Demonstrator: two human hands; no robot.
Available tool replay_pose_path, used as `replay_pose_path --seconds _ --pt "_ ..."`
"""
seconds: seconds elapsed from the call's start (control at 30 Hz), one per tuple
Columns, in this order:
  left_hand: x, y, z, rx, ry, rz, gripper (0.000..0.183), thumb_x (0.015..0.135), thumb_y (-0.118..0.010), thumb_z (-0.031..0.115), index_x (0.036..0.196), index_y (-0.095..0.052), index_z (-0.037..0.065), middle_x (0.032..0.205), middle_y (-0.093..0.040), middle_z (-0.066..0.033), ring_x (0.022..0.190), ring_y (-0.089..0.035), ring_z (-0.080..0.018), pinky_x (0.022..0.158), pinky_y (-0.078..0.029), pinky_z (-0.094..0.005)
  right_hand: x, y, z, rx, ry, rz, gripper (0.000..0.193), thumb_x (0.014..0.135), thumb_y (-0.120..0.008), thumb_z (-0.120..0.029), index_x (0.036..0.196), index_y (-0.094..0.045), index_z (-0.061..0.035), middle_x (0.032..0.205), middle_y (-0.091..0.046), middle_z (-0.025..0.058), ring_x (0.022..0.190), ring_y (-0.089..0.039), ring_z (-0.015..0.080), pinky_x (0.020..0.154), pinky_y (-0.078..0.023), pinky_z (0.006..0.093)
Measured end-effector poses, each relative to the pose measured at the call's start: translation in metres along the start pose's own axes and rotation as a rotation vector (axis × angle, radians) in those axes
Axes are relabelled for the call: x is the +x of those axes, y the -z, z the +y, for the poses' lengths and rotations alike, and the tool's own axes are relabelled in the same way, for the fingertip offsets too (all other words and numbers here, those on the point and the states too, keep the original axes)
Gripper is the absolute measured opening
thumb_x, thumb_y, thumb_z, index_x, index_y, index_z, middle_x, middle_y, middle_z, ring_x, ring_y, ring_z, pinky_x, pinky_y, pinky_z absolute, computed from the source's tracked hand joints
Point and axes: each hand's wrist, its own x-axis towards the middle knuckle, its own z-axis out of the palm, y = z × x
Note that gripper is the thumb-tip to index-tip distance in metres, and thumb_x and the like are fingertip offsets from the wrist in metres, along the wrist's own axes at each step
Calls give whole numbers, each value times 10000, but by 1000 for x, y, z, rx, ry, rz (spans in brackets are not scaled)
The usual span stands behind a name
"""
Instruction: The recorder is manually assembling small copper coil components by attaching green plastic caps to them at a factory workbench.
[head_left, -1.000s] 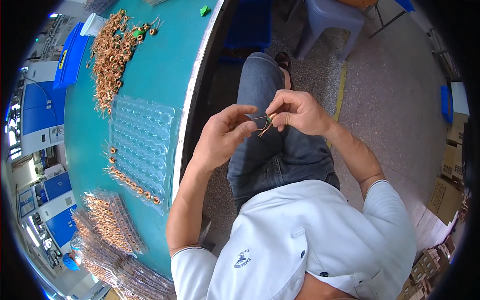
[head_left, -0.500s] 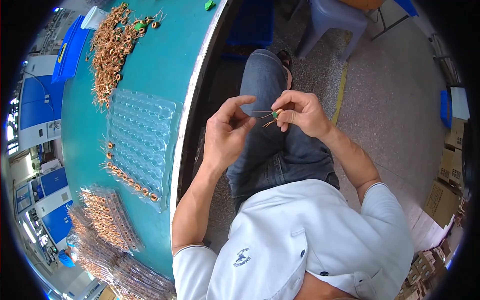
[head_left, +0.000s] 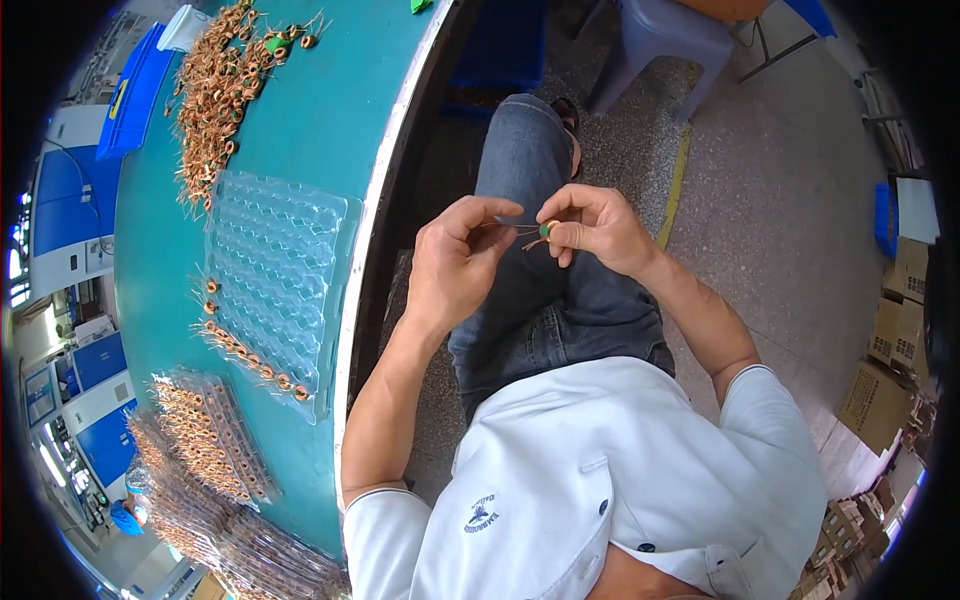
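Note:
Above my lap, my right hand pinches a small toroidal coil between thumb and fingers. The coil has copper winding and a green core, and thin wire leads stick out of it. Two of these wire leads run left into my left hand, whose thumb and fingers close around them. The exact grip on the wires is partly hidden by the fingers. On the green table, a clear plastic tray with moulded pockets holds several similar coils along its near and left edges.
A heap of loose coils lies at the table's far end, beside a blue bin and a white container. Stacked trays full of coils stand nearer. The table's metal edge runs left of my arm. A plastic stool stands ahead.
My left thumb and fingers have come closer together around the wire leads. Both hands and the coil have shifted slightly left.

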Motion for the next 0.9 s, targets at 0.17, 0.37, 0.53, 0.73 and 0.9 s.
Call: replay_pose_path --seconds 0.17,0.37,0.53,0.73,0.9 --pt "-3 -1 8 297 -215 139 302 804 -707 -29 1091 -672 58 1041 -622 -104 892 -634 -208 732 -521 -285 -1 1 -4 -3 6 81 211 932 -643 -115 1085 -591 22 852 -652 89 718 -667 144 605 -565 246" --pt "-3 -13 -4 308 -403 175 230 741 -782 -18 941 -710 69 948 -645 -59 834 -604 -191 642 -493 -290 -5 -5 -11 -251 4 81 231 932 -648 -136 1093 -588 19 869 -667 78 728 -666 127 601 -556 238" --pt "-2 -14 -9 311 -498 198 223 736 -786 -16 929 -714 68 919 -641 -65 770 -602 -184 605 -485 -273 -8 -7 -17 -521 133 41 220 886 -703 -149 1020 -645 15 804 -692 72 651 -658 106 562 -539 221" --pt "-4 -15 -1 325 -489 166 171 753 -770 -26 886 -691 46 839 -641 -55 727 -597 -160 577 -472 -254 -8 -15 -18 -558 92 44 189 858 -729 -148 946 -660 4 754 -695 85 632 -659 132 572 -531 244" --pt "-3 -23 -1 -29 27 175 44 821 -701 -2 846 -667 9 792 -657 -69 678 -616 -146 623 -485 -250 -10 -17 -15 -636 251 89 201 840 -747 -141 937 -641 -1 763 -694 88 657 -674 141 580 -534 257"
